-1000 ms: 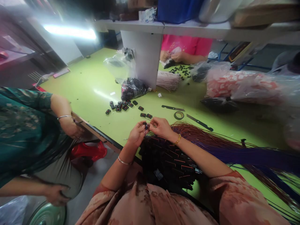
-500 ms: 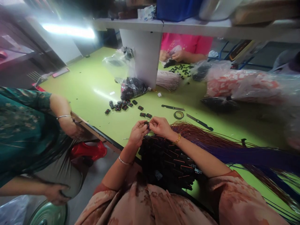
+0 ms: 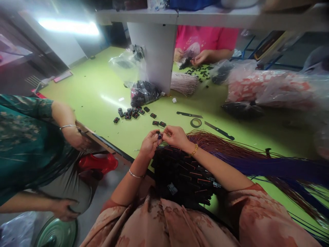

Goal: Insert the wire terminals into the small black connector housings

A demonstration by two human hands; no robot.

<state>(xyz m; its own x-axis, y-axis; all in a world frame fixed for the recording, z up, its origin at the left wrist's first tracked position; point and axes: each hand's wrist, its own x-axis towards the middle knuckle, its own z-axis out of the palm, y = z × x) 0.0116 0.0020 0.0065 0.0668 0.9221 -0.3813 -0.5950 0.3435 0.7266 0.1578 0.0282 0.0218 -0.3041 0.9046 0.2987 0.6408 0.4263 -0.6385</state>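
Note:
My left hand (image 3: 149, 144) pinches a small black connector (image 3: 159, 136) above the green table (image 3: 97, 113). Close against it, my right hand (image 3: 175, 137) has its fingers pressed together at the same connector; a thin wire seems to be between them, too small to make out well. Under my forearms lies a large pile of black connectors (image 3: 180, 175), some with orange edges. Brown and purple wires (image 3: 257, 164) stretch from the pile to the right. Just beyond my hands, two loose black connectors (image 3: 155, 122) rest on the table.
Several black connectors (image 3: 128, 114) lie left of centre, near a plastic bag (image 3: 144, 93). Two dark blades (image 3: 219, 130) flank a tape roll (image 3: 195, 122). One person in green (image 3: 23, 137) sits at left; another in pink (image 3: 205, 41) works across the table beneath a shelf (image 3: 154, 16).
The view has tilted down slightly. My hands stay together, and the held connector has turned a little. Across the table, the other person's hands have moved slightly apart.

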